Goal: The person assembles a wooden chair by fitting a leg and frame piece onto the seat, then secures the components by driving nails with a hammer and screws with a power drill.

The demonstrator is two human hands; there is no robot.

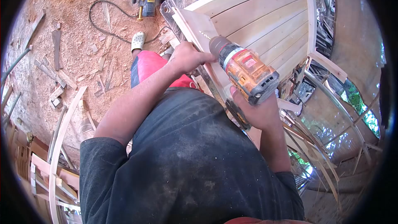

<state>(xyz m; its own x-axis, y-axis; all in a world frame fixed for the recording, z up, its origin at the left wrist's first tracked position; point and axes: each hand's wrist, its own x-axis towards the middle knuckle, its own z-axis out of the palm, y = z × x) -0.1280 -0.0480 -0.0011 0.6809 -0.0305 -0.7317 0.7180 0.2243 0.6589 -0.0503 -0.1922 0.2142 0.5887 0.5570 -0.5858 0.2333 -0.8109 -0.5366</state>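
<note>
You have two hands at work, a left hand (188, 58) and a right hand (259, 112), plus one drill (244, 72), one panel (265, 12), one router (148, 0), one cord (97, 20) and one clog (138, 40).

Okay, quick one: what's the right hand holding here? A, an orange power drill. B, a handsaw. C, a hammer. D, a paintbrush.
A: the right hand grips the handle of an orange drill, whose front end points at the pale wooden panel beside the left hand.
</note>
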